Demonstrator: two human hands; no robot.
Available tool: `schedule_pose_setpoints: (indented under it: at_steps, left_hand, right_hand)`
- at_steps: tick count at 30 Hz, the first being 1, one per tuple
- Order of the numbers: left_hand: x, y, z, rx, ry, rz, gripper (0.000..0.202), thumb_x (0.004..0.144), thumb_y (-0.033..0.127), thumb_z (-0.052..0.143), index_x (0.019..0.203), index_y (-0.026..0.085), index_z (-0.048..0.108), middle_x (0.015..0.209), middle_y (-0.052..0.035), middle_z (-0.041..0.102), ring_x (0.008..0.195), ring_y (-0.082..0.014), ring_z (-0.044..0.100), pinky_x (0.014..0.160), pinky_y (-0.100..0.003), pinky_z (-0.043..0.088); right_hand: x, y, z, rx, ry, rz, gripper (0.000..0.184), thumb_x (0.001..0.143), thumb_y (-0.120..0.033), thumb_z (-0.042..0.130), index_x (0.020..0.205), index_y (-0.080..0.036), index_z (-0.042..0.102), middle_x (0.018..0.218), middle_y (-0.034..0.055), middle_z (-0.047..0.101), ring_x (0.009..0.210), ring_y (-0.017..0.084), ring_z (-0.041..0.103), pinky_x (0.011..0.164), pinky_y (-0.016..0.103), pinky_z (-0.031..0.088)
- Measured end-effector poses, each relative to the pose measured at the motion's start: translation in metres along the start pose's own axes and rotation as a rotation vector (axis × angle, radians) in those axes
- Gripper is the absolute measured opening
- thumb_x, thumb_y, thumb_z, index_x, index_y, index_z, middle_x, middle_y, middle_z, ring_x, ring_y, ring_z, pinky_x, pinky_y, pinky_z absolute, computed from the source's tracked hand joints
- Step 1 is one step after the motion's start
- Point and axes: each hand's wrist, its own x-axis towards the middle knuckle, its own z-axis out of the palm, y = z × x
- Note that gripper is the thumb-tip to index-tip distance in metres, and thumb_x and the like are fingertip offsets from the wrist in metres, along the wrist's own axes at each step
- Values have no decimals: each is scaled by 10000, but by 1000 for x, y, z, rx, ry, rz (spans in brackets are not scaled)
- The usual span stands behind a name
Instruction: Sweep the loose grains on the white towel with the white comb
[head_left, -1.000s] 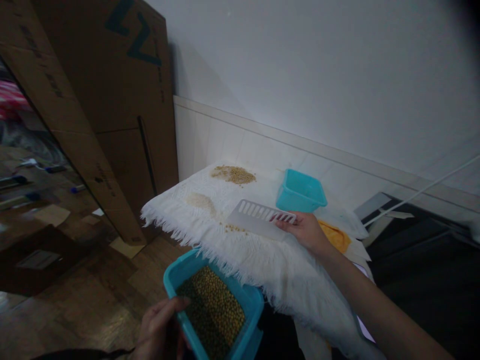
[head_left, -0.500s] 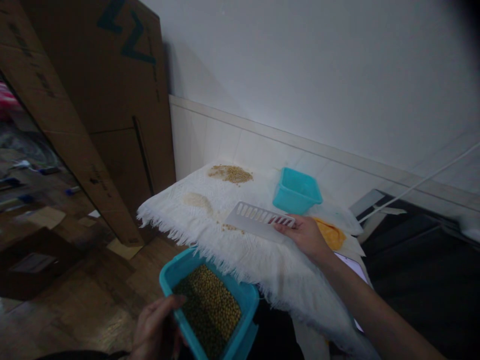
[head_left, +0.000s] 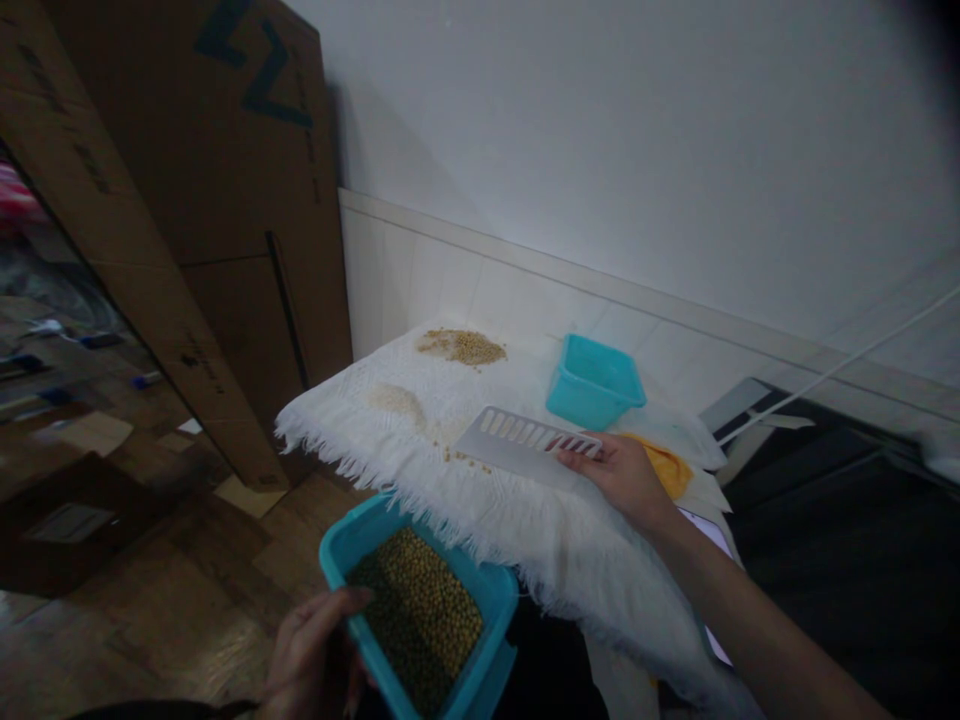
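At the middle of the white fringed cloth (head_left: 420,470) over the bench, pressing a white slotted scraper (head_left: 517,445) down with the right hand (head_left: 626,475), fingers and thumb clenched on the end nearer the cloth's right side. Just off the scraper's left tip, on the cloth, a thin scatter of loose beans (head_left: 465,457). Below the cloth's front fringe, gripping the rim of a teal tub (head_left: 341,545) with the left hand (head_left: 315,655), thumb hooked over the edge. Inside that tub, a deep fill of yellowish beans (head_left: 424,620). At the cloth's far edge, a larger bean pile (head_left: 461,347); on its left part, a pale grain patch (head_left: 394,400); at its far right corner, a second teal tub (head_left: 585,405).

Judging by this, mid-sweep: raking the stray beans toward the front fringe. Calls next for a low, flat pull of the scraper, with the filled tub kept tight under the fringe to avoid spills onto the floor.
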Motion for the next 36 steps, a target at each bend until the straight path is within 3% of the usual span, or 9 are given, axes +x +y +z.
schedule_pose_setpoints:
  at_steps: [12, 22, 30, 36]
  left_hand:
    - [13, -16, -7, -33, 13, 20, 440, 628, 546, 874, 410, 238, 647, 330, -40, 549, 240, -130, 425, 287, -240, 275]
    - [1, 5, 5, -7, 47, -9, 427, 504, 537, 897, 353, 249, 620, 312, -52, 539, 228, -138, 430, 273, -247, 281]
    - [9, -5, 0, -61, 66, 24, 406, 563, 503, 906, 398, 242, 643, 326, -16, 533, 241, -123, 398, 278, -244, 262]
    - [8, 0, 1, -11, 75, 6, 423, 534, 545, 890, 387, 248, 627, 329, -21, 532, 239, -139, 408, 281, -262, 269]
  right_hand:
    - [-7, -2, -5, -4, -15, -4, 405, 798, -660, 898, 874, -264, 935, 841, 78, 897, 767, 340, 841, 697, 424, 667]
    - [-22, 14, -19, -25, -6, 31, 384, 848, -619, 896, 940, -250, 951, 883, 90, 906, 769, 335, 831, 697, 418, 656]
    - [-25, 29, -17, 237, -20, 202, 579, 764, -696, 1005, 1079, -214, 955, 1125, 149, 924, 1042, 389, 880, 959, 493, 696]
    - [-31, 33, -11, 422, 16, 344, 648, 646, -675, 1093, 1047, -188, 947, 1066, 152, 924, 968, 349, 876, 893, 443, 706]
